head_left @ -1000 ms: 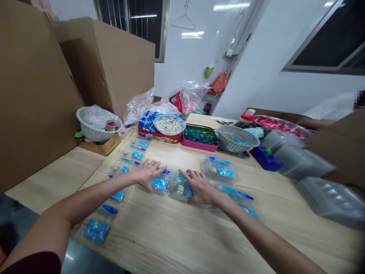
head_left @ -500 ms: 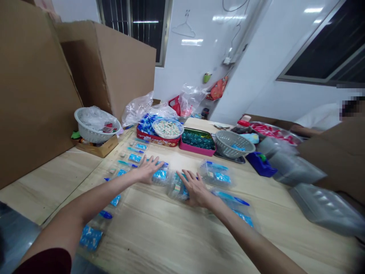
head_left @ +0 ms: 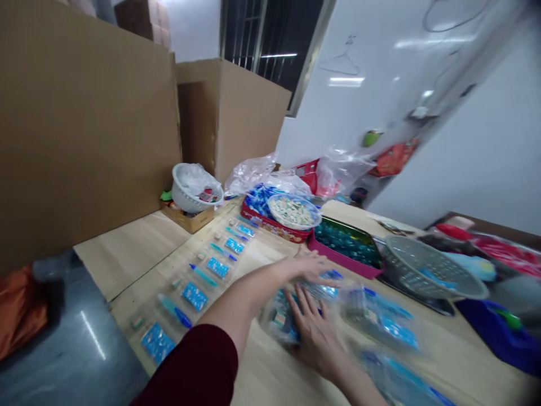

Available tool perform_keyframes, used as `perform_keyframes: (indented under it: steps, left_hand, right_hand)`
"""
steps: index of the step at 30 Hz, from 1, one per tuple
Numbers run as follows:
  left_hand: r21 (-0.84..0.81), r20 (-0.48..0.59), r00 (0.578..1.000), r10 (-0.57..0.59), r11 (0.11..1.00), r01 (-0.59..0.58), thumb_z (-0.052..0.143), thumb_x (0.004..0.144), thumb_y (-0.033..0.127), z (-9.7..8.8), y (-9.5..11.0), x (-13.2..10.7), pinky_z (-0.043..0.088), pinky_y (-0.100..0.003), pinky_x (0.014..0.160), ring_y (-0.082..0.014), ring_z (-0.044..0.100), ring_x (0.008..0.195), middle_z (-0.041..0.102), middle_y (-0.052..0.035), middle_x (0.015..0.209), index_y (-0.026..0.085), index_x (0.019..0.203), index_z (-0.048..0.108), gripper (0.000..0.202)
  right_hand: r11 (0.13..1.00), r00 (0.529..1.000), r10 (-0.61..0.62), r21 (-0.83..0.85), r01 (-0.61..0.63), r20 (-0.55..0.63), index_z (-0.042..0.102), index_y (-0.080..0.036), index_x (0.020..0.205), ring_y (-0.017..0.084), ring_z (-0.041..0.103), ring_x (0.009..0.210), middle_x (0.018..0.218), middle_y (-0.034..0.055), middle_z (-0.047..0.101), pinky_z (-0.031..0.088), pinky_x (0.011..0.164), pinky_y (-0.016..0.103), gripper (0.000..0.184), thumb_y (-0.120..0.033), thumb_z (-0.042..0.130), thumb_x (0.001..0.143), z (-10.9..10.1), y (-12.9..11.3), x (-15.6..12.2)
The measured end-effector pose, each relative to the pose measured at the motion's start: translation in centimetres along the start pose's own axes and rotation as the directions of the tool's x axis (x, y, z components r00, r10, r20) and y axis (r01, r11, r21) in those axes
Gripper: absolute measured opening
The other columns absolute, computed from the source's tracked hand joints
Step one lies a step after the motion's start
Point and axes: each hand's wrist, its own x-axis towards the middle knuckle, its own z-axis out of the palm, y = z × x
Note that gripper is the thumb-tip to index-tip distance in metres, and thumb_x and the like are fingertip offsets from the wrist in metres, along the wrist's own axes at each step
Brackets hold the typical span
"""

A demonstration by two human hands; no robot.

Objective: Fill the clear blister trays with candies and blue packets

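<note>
My left hand (head_left: pixel 310 268) reaches across with fingers stretched over a clear plastic blister tray (head_left: pixel 325 291) holding a blue pen and a blue patterned packet; motion blurs it. Close below, my right hand (head_left: pixel 315 332) lies with extended fingers on another filled blister tray (head_left: pixel 279 318), where a small striped eraser-like block shows. Both hands look open, on top of the trays rather than wrapped round them. To the right sit more filled trays (head_left: pixel 382 318), blurred. On the left runs a row of trays, each with a pen (head_left: pixel 203 276), a small block and a blue packet (head_left: pixel 194 296).
Behind the trays stand a red tin (head_left: pixel 274 228) of blue pens, a bowl (head_left: pixel 293 213) of small blocks, a pink-sided box (head_left: pixel 342 258) of teal pieces and a grey basket (head_left: pixel 431 268). Large cardboard boxes (head_left: pixel 84 124) rise at the left. The table's left edge drops to the floor.
The view has swung left and closer to the table. My left hand has moved right relative to the trays, close to my right hand, which stays on its tray.
</note>
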Motion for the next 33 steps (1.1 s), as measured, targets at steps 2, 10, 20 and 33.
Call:
perform_keyframes:
  steps: [2, 10, 20, 33]
  left_hand:
    - [-0.042, -0.017, 0.999, -0.047, 0.998, 0.046, 0.029, 0.087, 0.061, -1.0, 0.6, -0.3, 0.005, -0.062, 0.108, -0.0342, 0.009, 0.142, 0.021, -0.0114, 0.155, 0.022, 0.143, 0.032, 0.069]
    - [0.016, -0.224, 0.943, -0.246, 0.967, 0.256, 0.039, 0.088, 0.052, -6.7, -3.8, -22.5, 0.025, -0.045, 0.108, -0.028, 0.033, 0.134, 0.04, -0.0136, 0.144, 0.017, 0.136, 0.041, 0.059]
    - [-0.136, -0.263, 0.534, -0.804, 0.579, 0.804, 0.046, 0.081, 0.02, 3.0, -2.0, -45.6, 0.047, -0.033, 0.083, -0.0224, 0.063, 0.092, 0.068, -0.0098, 0.096, 0.015, 0.098, 0.063, 0.025]
    - [-0.558, -0.499, 0.229, -0.836, 0.512, 0.653, 0.031, 0.09, 0.038, 5.3, -2.1, -47.1, 0.046, -0.034, 0.078, -0.0201, 0.059, 0.079, 0.064, -0.0071, 0.079, 0.017, 0.072, 0.062, 0.041]
  right_hand:
    - [0.999, 0.998, 0.016, -0.049, -0.019, -0.069, 0.021, -0.012, 0.146, 0.039, 0.009, 0.141, 0.153, 0.0243, 0.013, 0.013, 0.108, 0.059, 0.102, -0.031, 0.063, 0.055, 0.5, 1.2, 0.9]
    - [0.996, 0.941, -0.052, 0.053, 0.074, -0.335, 0.006, -0.015, 0.148, 0.043, 0.015, 0.138, 0.15, 0.0257, 0.018, 0.018, 0.102, 0.065, 0.097, -0.054, 0.056, 0.074, -0.4, -0.6, 1.4]
    - [0.835, 0.894, -0.418, 0.32, 0.448, -0.16, 0.028, -0.012, 0.144, 0.038, 0.042, 0.118, 0.132, 0.0225, 0.045, 0.033, 0.097, 0.05, 0.097, -0.067, 0.058, 0.07, -4.5, -26.3, 3.0]
    - [0.888, 0.93, -0.328, 0.284, 0.363, -0.164, 0.022, -0.018, 0.147, 0.037, 0.039, 0.116, 0.131, 0.0202, 0.043, 0.029, 0.095, 0.048, 0.109, -0.05, 0.073, 0.056, -2.8, -26.7, 3.7]
